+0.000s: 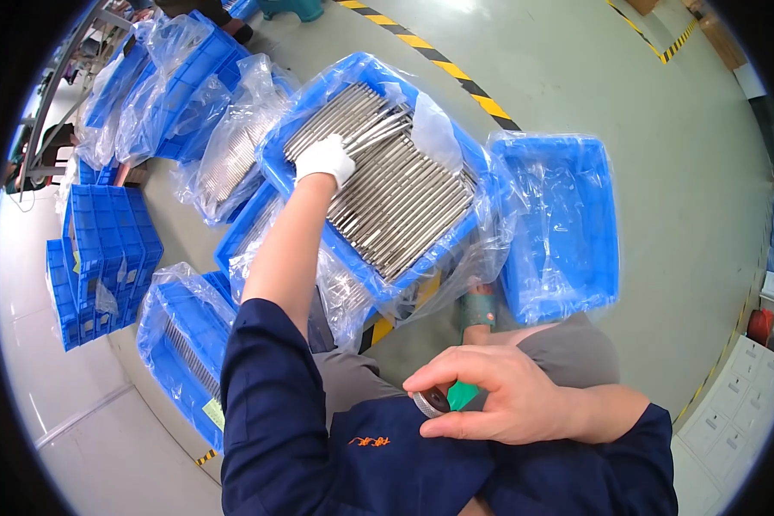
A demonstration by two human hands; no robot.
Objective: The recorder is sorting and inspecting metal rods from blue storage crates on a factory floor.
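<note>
My left hand (325, 162), in a white glove, reaches into a blue bin (275, 163) lined with clear plastic. Its fingers are closed round a few slim metal rods (380, 129), tilted across the rows beneath. Many similar metal rods (404, 202) lie side by side in that bin, with a white sheet (435, 133) over part of them. Above my lap, my bare right hand (516, 396) pinches a small round knurled metal piece (432, 402) with a dark centre. Something green (463, 395) shows behind the fingers; its kind is unclear.
A plastic-lined blue bin (606, 224) stands at the right. More bagged rods (236, 155) and a blue bin (189, 396) lie on the left, beside stacked blue crates (112, 249). Yellow-black tape (443, 64) marks the floor. White drawers (735, 396) stand at far right.
</note>
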